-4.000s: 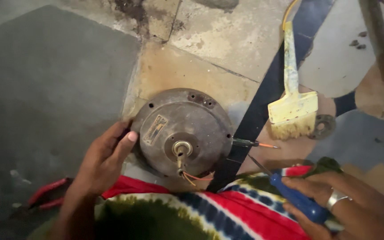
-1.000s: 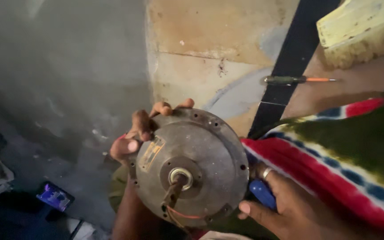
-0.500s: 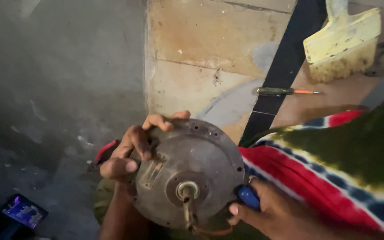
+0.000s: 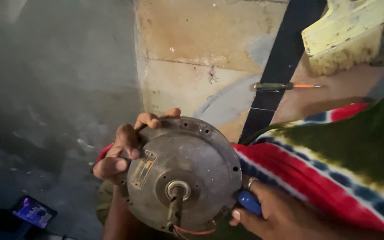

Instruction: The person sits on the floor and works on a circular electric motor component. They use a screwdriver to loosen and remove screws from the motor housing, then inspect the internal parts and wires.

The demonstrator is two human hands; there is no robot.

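Yellow brush [image 4: 343, 35] cut off at top, blue-handled tool [image 4: 250, 202] mostly hidden in right hand [image 4: 274, 215], perhaps a screwdriver

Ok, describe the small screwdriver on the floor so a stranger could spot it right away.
Start at the black strap running down the pale floor. The screwdriver lies across it, just below the yellow brush. It is the only slim tool there, with a dark green handle and an orange shaft.
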